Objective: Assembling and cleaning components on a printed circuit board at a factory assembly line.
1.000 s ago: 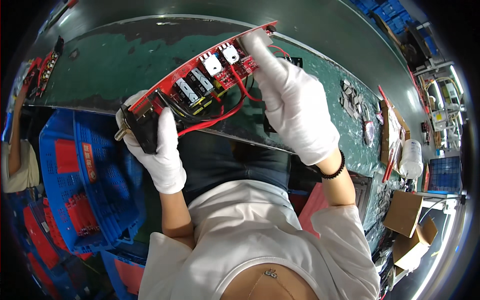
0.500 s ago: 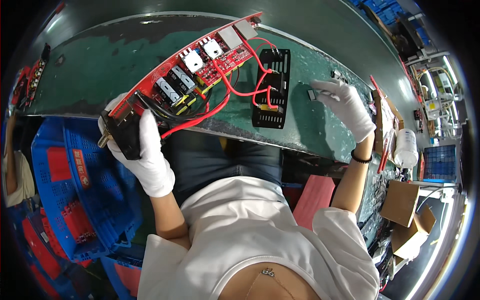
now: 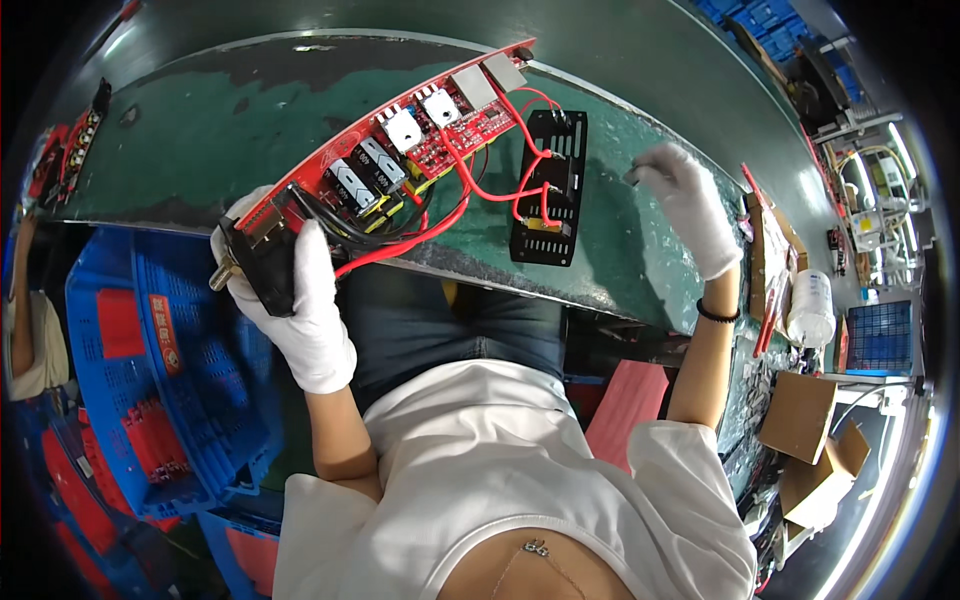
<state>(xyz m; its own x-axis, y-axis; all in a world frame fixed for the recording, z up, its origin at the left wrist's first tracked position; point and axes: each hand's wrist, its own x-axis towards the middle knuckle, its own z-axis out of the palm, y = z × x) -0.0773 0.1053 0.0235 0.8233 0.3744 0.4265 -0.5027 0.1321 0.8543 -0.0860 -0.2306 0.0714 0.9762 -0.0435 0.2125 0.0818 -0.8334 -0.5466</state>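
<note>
My left hand (image 3: 316, 335), in a white glove, grips the black end housing (image 3: 262, 262) of a long red electronics assembly. Its red circuit board (image 3: 460, 128) slants up and away to the right, carrying capacitors (image 3: 365, 175) and metal heat sinks (image 3: 473, 87). Red wires (image 3: 470, 200) run from it to a black slotted panel (image 3: 532, 240) lying on the bench. To the right of that panel, my gloved right hand (image 3: 695, 205) is raised with its fingertips closed on a small dark piece (image 3: 631, 178), mostly hidden and too small to identify.
Blue plastic crates (image 3: 110, 400) with red parts stand at lower left. On the right are a cardboard tray (image 3: 775, 240), a white plastic bottle (image 3: 812, 310) and open cardboard boxes (image 3: 800, 410). Another red assembly (image 3: 80, 145) lies at the bench's far left.
The assembly and my left hand have shifted slightly right. My right hand has turned, so the small piece at its fingertips shows less; small dark parts behind that hand are now covered.
</note>
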